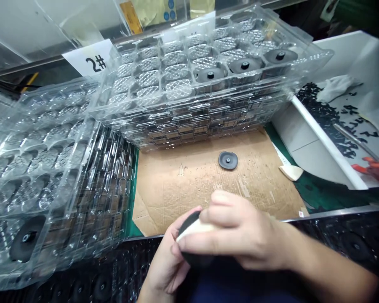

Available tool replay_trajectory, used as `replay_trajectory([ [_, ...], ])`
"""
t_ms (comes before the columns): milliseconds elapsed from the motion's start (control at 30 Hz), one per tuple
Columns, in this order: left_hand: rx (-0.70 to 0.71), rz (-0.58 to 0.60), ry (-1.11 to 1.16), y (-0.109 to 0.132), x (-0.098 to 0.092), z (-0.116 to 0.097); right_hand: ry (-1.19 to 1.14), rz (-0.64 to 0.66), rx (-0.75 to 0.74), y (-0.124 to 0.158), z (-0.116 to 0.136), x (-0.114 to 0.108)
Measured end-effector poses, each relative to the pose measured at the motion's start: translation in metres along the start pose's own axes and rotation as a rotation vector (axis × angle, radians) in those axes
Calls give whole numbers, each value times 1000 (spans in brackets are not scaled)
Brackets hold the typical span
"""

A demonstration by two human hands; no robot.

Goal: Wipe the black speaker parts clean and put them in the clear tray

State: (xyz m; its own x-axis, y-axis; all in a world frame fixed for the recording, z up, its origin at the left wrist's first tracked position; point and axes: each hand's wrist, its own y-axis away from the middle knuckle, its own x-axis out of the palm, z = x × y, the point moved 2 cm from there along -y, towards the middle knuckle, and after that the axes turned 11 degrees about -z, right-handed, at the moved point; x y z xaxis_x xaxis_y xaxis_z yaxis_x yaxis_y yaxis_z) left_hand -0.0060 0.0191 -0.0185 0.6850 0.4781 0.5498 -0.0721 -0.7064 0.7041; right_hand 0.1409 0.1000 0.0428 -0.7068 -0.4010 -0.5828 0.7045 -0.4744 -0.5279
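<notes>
My left hand (166, 254) is closed around the edge of a black rounded disc (189, 219), held over the front edge of the cardboard. My right hand (243, 229) grips a cream-coloured pad (196, 228) and presses it to the face of that disc. Fingers cover much of both, and the right arm is smeared by motion. Beyond the hands, a dark oval disc (228, 160) with a small metal centre lies flat on the cardboard sheet (177, 185). A cream wedge-shaped piece (291, 172) rests at the sheet's right edge.
Stacked clear plastic trays (177, 90) stand at the back, with three black discs in the top one's front row. More trays (50, 168) rise at left. A white bin (328, 143) at right holds small black pieces and a red-handled tool (374, 166). A "2#" sign (91, 59) stands behind.
</notes>
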Motion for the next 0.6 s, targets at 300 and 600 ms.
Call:
replay_trajectory([
  [300, 88, -37, 99, -2, -14, 2, 46, -191, 128, 3, 9, 20],
  [600, 325, 26, 170, -4, 4, -6, -132, -309, 600, 29, 13, 13],
])
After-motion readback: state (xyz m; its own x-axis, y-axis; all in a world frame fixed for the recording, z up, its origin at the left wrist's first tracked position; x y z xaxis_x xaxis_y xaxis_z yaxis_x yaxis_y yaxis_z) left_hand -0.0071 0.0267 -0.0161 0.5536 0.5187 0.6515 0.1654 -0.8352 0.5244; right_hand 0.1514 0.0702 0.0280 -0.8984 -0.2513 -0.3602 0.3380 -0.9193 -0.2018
